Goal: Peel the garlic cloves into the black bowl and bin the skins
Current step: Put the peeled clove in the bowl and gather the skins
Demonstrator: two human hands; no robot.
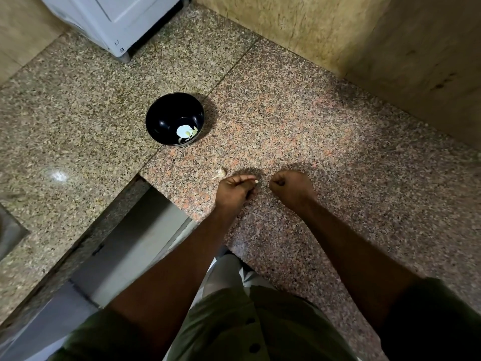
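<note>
While the left hand point(235, 190) pinches a small pale garlic clove point(256, 181) at its fingertips, the right hand point(290, 187) sits clenched just beside it, apparently holding nothing. Peeling should go best started at the clove's tip. Another clove point(220, 173) lies below the black bowl point(175, 119), its long axis slanting, tail pointing down-left.
</note>
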